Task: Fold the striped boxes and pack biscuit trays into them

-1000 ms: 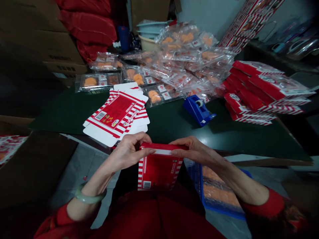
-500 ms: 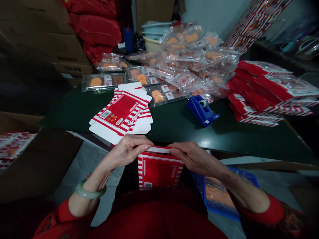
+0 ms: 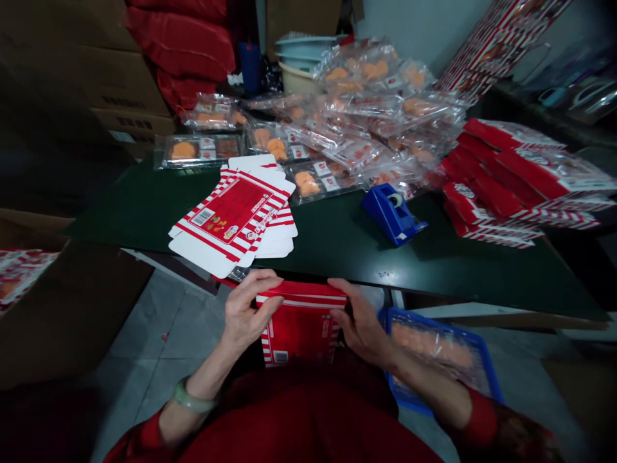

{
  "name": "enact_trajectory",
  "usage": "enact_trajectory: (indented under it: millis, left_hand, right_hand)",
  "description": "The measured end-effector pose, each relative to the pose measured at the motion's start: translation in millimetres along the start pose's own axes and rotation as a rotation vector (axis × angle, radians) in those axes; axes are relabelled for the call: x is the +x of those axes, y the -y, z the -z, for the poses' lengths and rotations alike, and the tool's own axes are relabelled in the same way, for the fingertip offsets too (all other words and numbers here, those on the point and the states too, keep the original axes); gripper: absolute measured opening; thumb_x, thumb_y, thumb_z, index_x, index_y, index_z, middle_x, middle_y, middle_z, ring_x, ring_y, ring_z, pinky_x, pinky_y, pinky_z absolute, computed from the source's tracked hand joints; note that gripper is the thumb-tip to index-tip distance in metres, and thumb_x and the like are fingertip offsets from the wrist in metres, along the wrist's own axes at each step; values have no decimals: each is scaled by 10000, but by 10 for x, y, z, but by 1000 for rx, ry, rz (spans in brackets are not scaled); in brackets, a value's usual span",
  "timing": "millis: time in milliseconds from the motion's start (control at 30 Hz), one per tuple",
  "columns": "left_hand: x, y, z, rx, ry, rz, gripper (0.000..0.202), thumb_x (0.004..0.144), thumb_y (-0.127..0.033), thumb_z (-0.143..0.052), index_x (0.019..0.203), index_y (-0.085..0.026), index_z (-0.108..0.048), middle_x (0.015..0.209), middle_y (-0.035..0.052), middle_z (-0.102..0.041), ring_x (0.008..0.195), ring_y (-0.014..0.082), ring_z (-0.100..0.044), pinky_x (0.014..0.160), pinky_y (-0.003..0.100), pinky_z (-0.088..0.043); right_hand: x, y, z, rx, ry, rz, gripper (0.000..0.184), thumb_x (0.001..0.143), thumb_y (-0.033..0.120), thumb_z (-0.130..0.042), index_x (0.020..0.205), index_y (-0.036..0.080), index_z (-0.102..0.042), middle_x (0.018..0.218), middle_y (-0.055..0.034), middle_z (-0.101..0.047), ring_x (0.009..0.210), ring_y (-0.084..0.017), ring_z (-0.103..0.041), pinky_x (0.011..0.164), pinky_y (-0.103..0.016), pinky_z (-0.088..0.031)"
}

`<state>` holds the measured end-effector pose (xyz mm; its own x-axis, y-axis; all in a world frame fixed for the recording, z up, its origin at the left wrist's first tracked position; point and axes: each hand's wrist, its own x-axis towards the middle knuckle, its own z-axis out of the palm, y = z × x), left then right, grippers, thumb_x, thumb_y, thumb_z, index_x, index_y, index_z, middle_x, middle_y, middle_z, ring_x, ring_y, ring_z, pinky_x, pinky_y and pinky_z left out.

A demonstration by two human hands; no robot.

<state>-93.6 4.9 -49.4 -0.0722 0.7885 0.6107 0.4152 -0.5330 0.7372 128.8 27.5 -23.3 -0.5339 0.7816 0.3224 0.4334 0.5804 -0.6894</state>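
Observation:
A red-and-white striped carton (image 3: 301, 325) stands upright against my lap, its top edge level with the table's front edge. My left hand (image 3: 250, 308) grips its upper left corner between thumb and fingers. On the upper right corner, my right hand (image 3: 359, 318) has its thumb in front and fingers over the top. The top flap looks folded over between the hands; the carton's lower end is lost against my red clothing. Just beyond my left hand lies a fanned stack of flat striped cartons (image 3: 231, 209).
On the green table (image 3: 332, 238) sit a blue tape dispenser (image 3: 393, 215), a heap of clear food packs (image 3: 357, 122) and stacked red cartons (image 3: 515, 180). A blue crate (image 3: 484, 360) of packs stands low at right. Brown boxes (image 3: 91, 77) rise at left.
The opening at the carton's top has closed, the flap now folded down. My left hand has turned more upright, my right fingers have spread to the corner, and the view has shifted slightly.

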Motion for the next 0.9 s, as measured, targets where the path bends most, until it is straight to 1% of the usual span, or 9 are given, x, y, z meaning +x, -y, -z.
enact_trajectory:
  millis: [200, 333, 433, 533, 600, 667, 800, 833, 900]
  left_hand:
    - [-52, 14, -129, -82, -35, 105, 230, 805, -92, -567, 1000, -195, -632, 957, 52, -624, 861, 151, -605, 784, 295, -486]
    - [-27, -19, -170, -95, 0, 119, 247, 809, -100, -556, 1024, -195, -630, 971, 59, -625, 884, 162, -603, 807, 315, -482]
    - [32, -61, -184, -114, 7, 127, 166, 799, -120, -576, 924, -189, -661, 918, 50, -638, 825, 157, -622, 762, 308, -503]
    - [95, -90, -187, -130, 19, 140, 108, 790, -127, -600, 840, -190, -671, 887, 40, -649, 776, 139, -632, 717, 281, -513]
    - [130, -99, -184, -131, 26, 140, 94, 777, -126, -620, 820, -190, -673, 877, 36, -657, 760, 134, -638, 697, 268, -515]
    - [158, -103, -186, -127, 17, 131, 93, 767, -128, -633, 816, -193, -678, 862, 34, -663, 755, 138, -644, 680, 263, -518]
    - [202, -116, -223, -134, 25, 106, 131, 760, -113, -642, 836, -210, -686, 862, 19, -663, 758, 129, -648, 673, 239, -516]
    - [211, -121, -237, -138, 37, 97, 140, 760, -108, -643, 842, -213, -686, 866, 16, -661, 758, 125, -648, 672, 232, -515]
    - [226, -130, -260, -142, 65, 77, 146, 765, -105, -641, 852, -212, -687, 866, 17, -657, 758, 123, -649, 663, 224, -514]
  right_hand:
    - [-198, -70, -285, -93, -290, -11, 407, 929, 225, -388, 1334, 254, -358, 1157, -97, -614, 1050, -204, -604, 892, -371, -502]
    - [-233, -113, -355, -75, -335, -44, 332, 925, 201, -364, 1245, 256, -435, 1079, -88, -625, 1004, -199, -610, 880, -375, -500]
    - [-277, -138, -386, -37, -358, -101, 269, 923, 222, -362, 1159, 247, -487, 1021, -84, -628, 945, -197, -616, 847, -369, -503]
    - [-275, -132, -306, 38, -341, -77, 254, 919, 205, -370, 1129, 261, -502, 979, -60, -631, 884, -172, -619, 796, -334, -507]
    - [-214, -152, -133, 106, -259, -37, 234, 901, 237, -415, 1108, 257, -522, 973, -55, -634, 872, -173, -616, 767, -321, -507]
    - [-93, -241, 151, 135, -263, -117, 236, 879, 310, -453, 1083, 239, -547, 943, -58, -632, 813, -175, -607, 718, -316, -504]
    - [288, -661, 903, -48, -662, -608, 319, 855, 354, -469, 1099, 183, -583, 912, -68, -603, 755, -167, -545, 700, -311, -479]
    - [394, -786, 1076, -72, -664, -695, 293, 824, 314, -509, 1057, 168, -612, 930, -71, -600, 785, -168, -539, 718, -302, -473]
    - [591, -1006, 1353, -47, -603, -772, 190, 738, 226, -606, 899, 147, -670, 841, -57, -615, 737, -155, -534, 673, -272, -465]
